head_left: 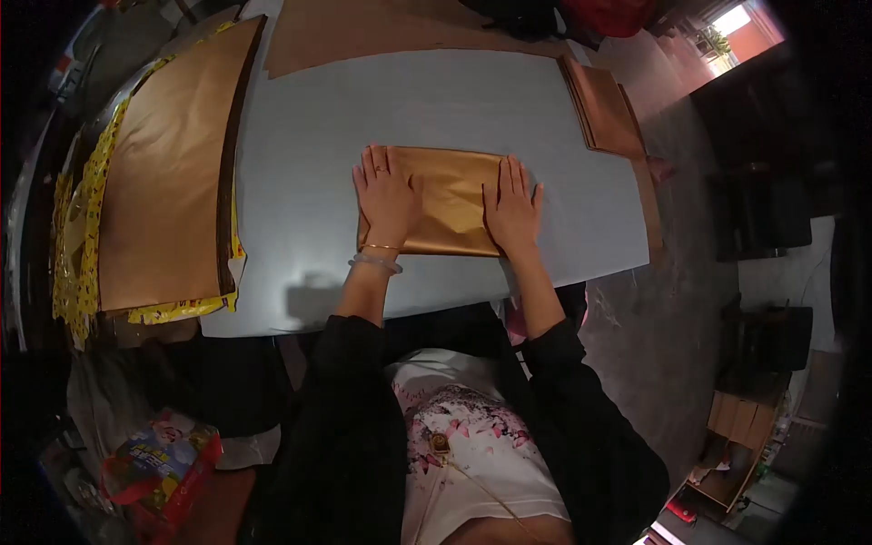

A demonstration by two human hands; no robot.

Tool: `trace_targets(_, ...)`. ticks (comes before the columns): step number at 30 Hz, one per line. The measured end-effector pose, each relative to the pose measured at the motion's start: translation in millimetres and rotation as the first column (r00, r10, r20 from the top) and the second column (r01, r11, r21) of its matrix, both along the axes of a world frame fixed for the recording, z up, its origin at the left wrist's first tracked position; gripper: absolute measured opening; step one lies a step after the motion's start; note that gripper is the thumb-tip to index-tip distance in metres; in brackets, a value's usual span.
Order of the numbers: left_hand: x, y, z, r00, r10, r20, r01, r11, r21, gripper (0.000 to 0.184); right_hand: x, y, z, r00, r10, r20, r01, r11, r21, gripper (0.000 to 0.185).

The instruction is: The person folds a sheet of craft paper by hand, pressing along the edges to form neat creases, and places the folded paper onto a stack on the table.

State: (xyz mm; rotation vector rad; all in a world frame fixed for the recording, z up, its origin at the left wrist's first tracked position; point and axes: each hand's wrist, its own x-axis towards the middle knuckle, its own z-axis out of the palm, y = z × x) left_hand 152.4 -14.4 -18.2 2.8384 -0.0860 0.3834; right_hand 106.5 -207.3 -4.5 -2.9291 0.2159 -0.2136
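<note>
A shiny gold-brown folded sheet (450, 195) lies flat on the pale grey table covering (318, 100) in front of me. My left hand (388, 197) rests palm down on its left side, fingers stretched out and pointing away from me. On the sheet's right edge lies my right hand (515, 213), also flat with the fingers extended. Both palms touch the sheet, and neither hand grasps anything. Whether the sheet is paper or film I cannot tell.
At the left is a stack of large brown sheets (173, 173) on yellow patterned wrapping (91, 200). Smaller folded brown sheets (607, 109) are piled at the far right corner. A brown sheet (363, 36) covers the back edge. A red package (163, 472) sits below left.
</note>
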Motion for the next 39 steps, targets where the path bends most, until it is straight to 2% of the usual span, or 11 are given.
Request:
trace_targets(2, 1, 2, -1, 1.0, -0.019, -0.023, 0.016, 0.99, -0.139, 0.061, 0, 0, -1, 1.0, -0.007, -0.004, 0.007, 1.0, -0.024, 0.06)
trace_targets(4, -10, -4, 15, 0.999, 0.025, 0.045, -0.018, 0.989, -0.15, 0.061, 0, 0, -1, 1.0, 0.025, -0.014, -0.026, 0.999, -0.034, 0.06)
trace_targets(6, -28, -16, 32, 0.985, -0.078, 0.152, 0.092, 0.992, -0.089, 0.06, 0, 0, -2, 1.0, 0.005, -0.014, -0.005, 0.999, -0.036, 0.06)
trace_targets(8, -48, -42, 38, 0.951, -0.22, 0.218, 0.264, 0.944, -0.2, 0.051, 0, -2, -5, 0.999, 0.032, -0.012, -0.032, 0.999, -0.032, 0.059)
trace_targets(11, -71, -68, 26, 0.921, -0.345, 0.182, 0.37, 0.92, -0.131, 0.049, 1, -9, -15, 0.997, 0.045, 0.056, -0.038, 0.993, -0.115, 0.059)
trace_targets(14, -74, -68, 0, 0.935, -0.336, 0.112, 0.35, 0.927, -0.138, 0.048, 2, -5, -10, 1.0, 0.006, 0.008, -0.005, 0.998, -0.069, 0.059)
trace_targets(18, -74, -65, -1, 0.938, -0.321, 0.13, 0.343, 0.913, -0.22, 0.053, 2, -4, -9, 1.0, -0.008, -0.004, 0.008, 0.999, -0.052, 0.058)
trace_targets(23, -71, -44, 2, 0.967, -0.247, 0.066, 0.254, 0.953, -0.165, 0.057, 1, -3, -6, 1.0, -0.004, 0.0, 0.004, 1.0, -0.012, 0.059)
trace_targets(29, -72, 13, 1, 0.984, -0.11, 0.142, 0.134, 0.976, -0.17, 0.059, 0, -4, -4, 1.0, -0.004, -0.006, 0.004, 1.0, -0.031, 0.06)
trace_targets(38, -73, 12, 2, 0.979, -0.104, 0.173, 0.129, 0.982, -0.139, 0.06, -1, -4, -9, 0.999, 0.013, 0.044, -0.011, 0.999, -0.045, 0.06)
trace_targets(39, -73, 11, 4, 0.984, -0.093, 0.152, 0.113, 0.986, -0.125, 0.06, -1, -4, -7, 1.0, 0.017, -0.008, -0.018, 0.999, -0.043, 0.061)
